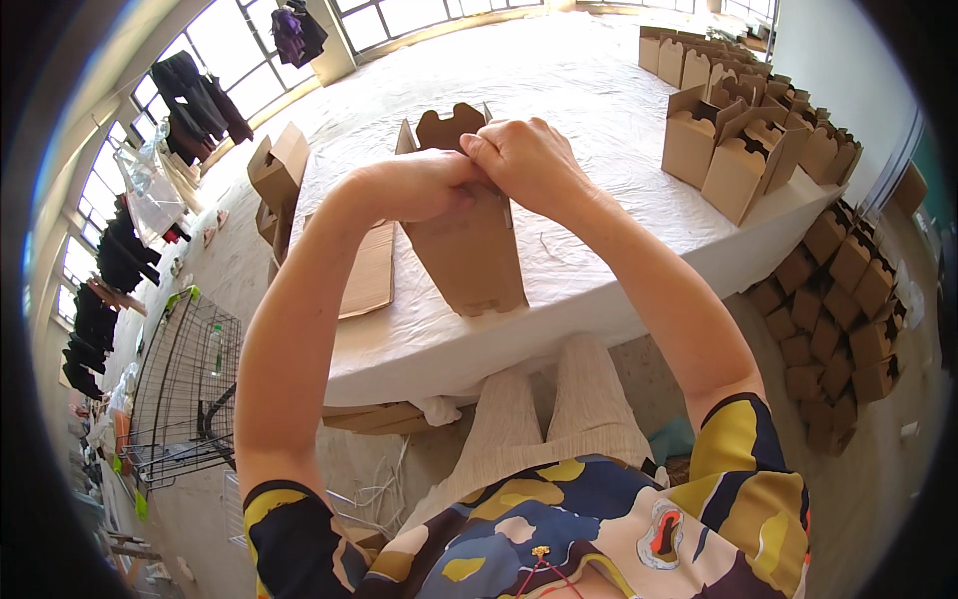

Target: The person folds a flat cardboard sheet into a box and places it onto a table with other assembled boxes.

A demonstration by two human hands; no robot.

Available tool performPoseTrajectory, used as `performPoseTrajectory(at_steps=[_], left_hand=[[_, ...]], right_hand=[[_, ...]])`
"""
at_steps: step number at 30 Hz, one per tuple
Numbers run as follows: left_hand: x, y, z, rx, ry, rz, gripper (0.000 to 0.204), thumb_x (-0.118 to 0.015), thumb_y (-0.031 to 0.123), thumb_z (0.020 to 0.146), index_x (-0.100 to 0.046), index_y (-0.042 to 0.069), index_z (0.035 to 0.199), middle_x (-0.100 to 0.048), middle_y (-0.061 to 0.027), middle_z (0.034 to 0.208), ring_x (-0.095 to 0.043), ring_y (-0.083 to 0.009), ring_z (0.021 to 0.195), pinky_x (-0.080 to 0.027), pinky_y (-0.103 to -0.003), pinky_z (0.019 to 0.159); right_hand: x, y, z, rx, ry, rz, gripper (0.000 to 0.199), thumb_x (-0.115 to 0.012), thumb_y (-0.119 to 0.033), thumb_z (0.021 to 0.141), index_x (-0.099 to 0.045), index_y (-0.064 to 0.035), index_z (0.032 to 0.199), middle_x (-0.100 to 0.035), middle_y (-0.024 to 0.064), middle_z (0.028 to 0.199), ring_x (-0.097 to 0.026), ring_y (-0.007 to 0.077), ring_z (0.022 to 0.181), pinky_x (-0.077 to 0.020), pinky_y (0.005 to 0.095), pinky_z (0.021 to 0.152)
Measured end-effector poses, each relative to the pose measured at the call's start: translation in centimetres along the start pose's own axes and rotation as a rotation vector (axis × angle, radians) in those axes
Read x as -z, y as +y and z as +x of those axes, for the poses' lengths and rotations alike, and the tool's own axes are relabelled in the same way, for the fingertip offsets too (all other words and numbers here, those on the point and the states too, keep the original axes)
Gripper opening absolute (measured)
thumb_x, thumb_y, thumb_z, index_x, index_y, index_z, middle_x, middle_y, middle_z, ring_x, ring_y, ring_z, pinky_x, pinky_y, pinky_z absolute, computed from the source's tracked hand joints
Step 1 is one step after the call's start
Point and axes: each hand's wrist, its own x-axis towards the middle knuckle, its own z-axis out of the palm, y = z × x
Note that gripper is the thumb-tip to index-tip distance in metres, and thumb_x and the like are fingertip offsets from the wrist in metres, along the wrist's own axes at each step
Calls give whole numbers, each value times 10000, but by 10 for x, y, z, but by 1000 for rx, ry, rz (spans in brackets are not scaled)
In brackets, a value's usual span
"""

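White cloth covers the long table from edge to edge, and right at its near side stands a brown cardboard carton, upright, its long axis running straight up, tapering wider toward the top. One top flap with a scalloped cut-out sticks up behind the fingers. Both hands meet on the carton's top rim: the left hand comes in from the left with fingers curled down over the edge, the right hand sits just beside it and a little higher, knuckles up, fingers closed and pinching the flap material. They touch each other there, so neither is nearer; the box hangs directly below the grip, its base resting on the cloth.

Left of the carton lies a flat sheet of cardboard, touching nothing in hand. Beyond it, at the table's left end, an open folded box leans. Off to the right, well apart, a row of finished cartons lines the far edge, and more are stacked on the floor. A wire rack stands lower left.
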Motion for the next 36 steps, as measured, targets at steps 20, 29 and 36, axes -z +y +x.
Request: performPoseTrajectory(at_steps=[20, 29, 36], left_hand=[[-112, 34, -20, 24, 812, 445, 263, -678, 78, 854, -664, 35, 1112, -671, -99, 1111, -627, -294, 1076, -564, -395, 875], [-134, 35, -9, -5, 1124, 363, 333, -745, 271, 859, -657, 6, 1040, -693, -121, 1058, -635, -329, 1056, -465, -510, 1005], [-115, 8, -29, 18, 1174, 169, 211, -765, 182, 802, -643, 12, 831, -670, -117, 911, -647, -309, 915, -503, -443, 918]], right_hand=[[-11, 10, -5, 28, 155, 163, 378, -530, -333, 1000, -696, -39, 829, -692, 207, 762, -670, 424, 761, -515, 518, 741], [-9, -3, -5, 9, 108, 136, 445, -555, -361, 1024, -699, 17, 841, -688, 187, 806, -649, 314, 686, -494, 408, 639], [0, -30, -10, 48, 34, 141, 497, -599, -370, 992, -667, 32, 709, -675, 245, 786, -660, 397, 688, -516, 472, 641]])
